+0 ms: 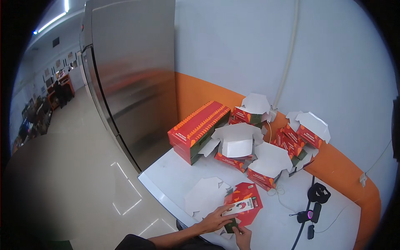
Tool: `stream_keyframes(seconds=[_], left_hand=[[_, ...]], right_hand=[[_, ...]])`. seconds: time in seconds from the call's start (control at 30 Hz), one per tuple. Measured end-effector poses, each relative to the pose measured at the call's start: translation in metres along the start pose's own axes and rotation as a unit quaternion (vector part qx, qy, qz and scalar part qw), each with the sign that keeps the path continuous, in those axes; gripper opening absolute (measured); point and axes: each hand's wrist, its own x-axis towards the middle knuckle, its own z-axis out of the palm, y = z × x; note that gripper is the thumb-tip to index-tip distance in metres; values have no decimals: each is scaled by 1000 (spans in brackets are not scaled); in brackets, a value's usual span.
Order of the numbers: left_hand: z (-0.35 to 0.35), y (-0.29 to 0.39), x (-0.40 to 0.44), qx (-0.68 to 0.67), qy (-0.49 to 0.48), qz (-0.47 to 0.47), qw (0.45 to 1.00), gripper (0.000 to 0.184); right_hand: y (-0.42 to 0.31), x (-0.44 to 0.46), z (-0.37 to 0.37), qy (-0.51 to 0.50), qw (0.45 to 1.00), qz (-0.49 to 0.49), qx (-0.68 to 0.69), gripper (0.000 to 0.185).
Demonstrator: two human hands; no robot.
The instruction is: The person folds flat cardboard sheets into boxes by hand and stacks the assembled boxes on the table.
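A partly folded red carton (246,191) lies near the table's front edge, with a white printed panel (243,206) and a dark green flap. My left hand (215,220) has its fingers around the left end of the white panel, closed on the carton. Just to the right, my right hand (243,237) pinches the dark green flap (230,226) between thumb and fingers. Beside the carton, a flat white cardboard blank (206,196) lies to the left, partly behind my left hand.
A closed red box (200,129) stands at the back left. Several opened red cartons (271,160) with white flaps are heaped along the wall. Black straps and small devices (306,215) with cables lie at right. A steel refrigerator (133,75) stands beyond the table (162,179).
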Motion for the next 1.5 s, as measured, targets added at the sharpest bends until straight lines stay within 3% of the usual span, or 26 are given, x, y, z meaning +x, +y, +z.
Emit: stream_keyframes(seconds=[0.07,0.17,0.27,0.37,0.47,0.57,0.67,0.77,0.87,0.97,1.0,1.1,1.13,1.3,1.33,1.43,1.47,1.5], left_hand=[[4,-10,1,-38,0,8,999,33],[14,-18,11,-2,11,-4,1000,29],[7,-20,16,13,-48,-14,999,25],[2,-14,20,7,-37,-70,997,25],[14,-18,18,-50,21,-120,991,25],[8,-21,11,-23,-89,-51,994,25],[4,-23,5,-54,-120,-12,991,24],[-3,-12,11,-63,-116,36,991,28],[-23,18,30,-102,-119,129,979,36],[-22,28,24,-217,-118,188,951,51],[-23,22,20,-234,-92,206,946,74],[-11,11,-8,-264,65,64,960,90],[-6,14,-7,-194,114,51,973,93],[56,-23,-5,-42,165,-52,984,83],[57,-23,-2,-49,187,-77,978,81],[44,-5,3,-133,203,-115,963,71],[46,-7,3,-164,175,-142,960,68],[53,-9,0,-195,145,-160,957,66]], right_hand=[[-12,-4,4,26,998,-34,41,31],[-31,-5,6,15,997,43,63,34],[-10,0,10,48,993,-105,11,34],[8,11,16,23,998,-55,30,34],[-19,9,14,5,997,-47,61,32],[-4,15,21,32,994,-93,39,28],[26,25,25,26,989,-141,-17,27],[20,24,25,-51,986,-106,116,27],[-13,11,11,-48,980,-69,182,28],[-56,-2,-6,-14,968,-64,244,28],[-71,-4,-11,-3,963,-67,262,28],[-103,-6,-23,27,954,-82,289,29],[-111,-4,-25,33,952,-83,292,29],[-145,7,-29,30,959,-68,274,25],[-151,14,-27,79,983,-99,133,24],[-168,28,-22,101,949,-41,294,25],[-128,48,-37,123,970,-180,107,28],[-86,61,-50,131,934,-324,-76,30]])
